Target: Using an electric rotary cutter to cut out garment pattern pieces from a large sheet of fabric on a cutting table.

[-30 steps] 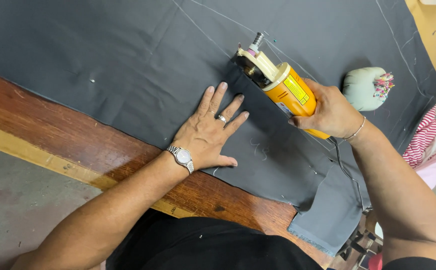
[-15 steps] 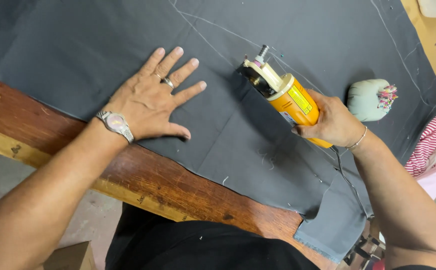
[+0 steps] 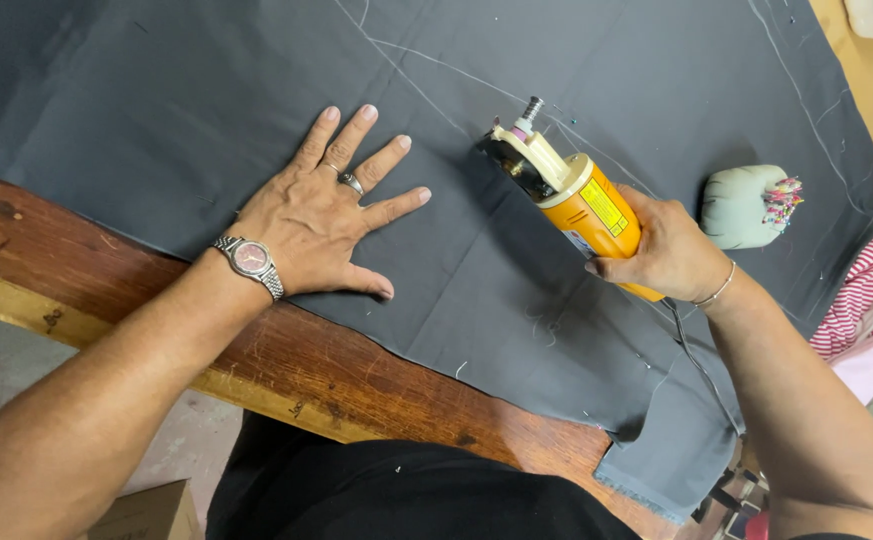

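Now the right hand point(image 3: 671, 250) is closed around the orange body of an electric cutter point(image 3: 566, 190), with the fingers wrapped on it from behind, so the grip is firm. The cutter stands on the dark grey cloth point(image 3: 516, 290), its cream head with the blade guard pointing away from the person, close to a thin chalk line point(image 3: 436, 60) drawn on the cloth. I think it is held low and from the back so that the hand can push it along such a line and keep away from the blade. A cord point(image 3: 696, 360) goes from the back of the cutter down past the wrist.

The left hand point(image 3: 316, 215) holds nothing. It lies flat on the cloth, fingers spread open, well to the left of the cutter and near the edge of the wooden worktop point(image 3: 286, 360). Probably it presses there to keep the cloth smooth and still, at a safe place beside the blade and not in front of it. A watch point(image 3: 251, 260) is on this wrist and a ring on one finger; a thin bracelet point(image 3: 716, 292) is on the right wrist.

The cloth covers most of the worktop, and one corner of it hangs over the near edge at the right. Behind the right hand a pale pincushion point(image 3: 746, 205) with coloured pins rests on the cloth, within reach. At the far right some striped and pink cloth point(image 3: 856, 310) lies off the worktop.
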